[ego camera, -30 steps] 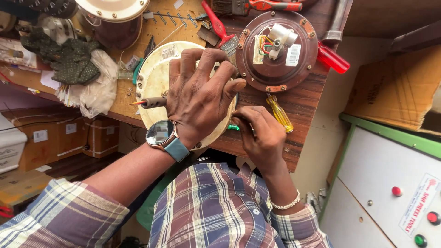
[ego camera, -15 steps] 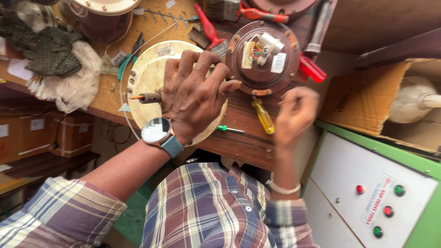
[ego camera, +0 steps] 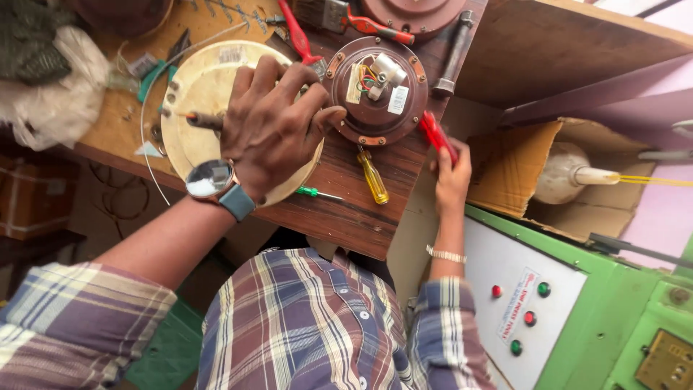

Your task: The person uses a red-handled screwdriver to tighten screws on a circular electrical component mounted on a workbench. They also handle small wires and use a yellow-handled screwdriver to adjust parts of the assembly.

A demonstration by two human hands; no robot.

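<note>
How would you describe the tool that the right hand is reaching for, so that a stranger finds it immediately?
Start at the dark brown round motor housing on the wooden bench. At its right side, on the bench's edge, lies a red-handled tool, touched by the right hand. The yellow-handled screwdriver and the small green screwdriver lie nearer the person; only this red one is at the edge.

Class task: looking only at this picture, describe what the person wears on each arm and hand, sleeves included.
Both arms wear plaid shirt sleeves in purple, blue and cream, rolled up above the wrist. The left hand has a round silver-cased wristwatch on a teal strap. The right hand has a thin pale beaded bracelet on its wrist. No gloves or rings show.
</note>
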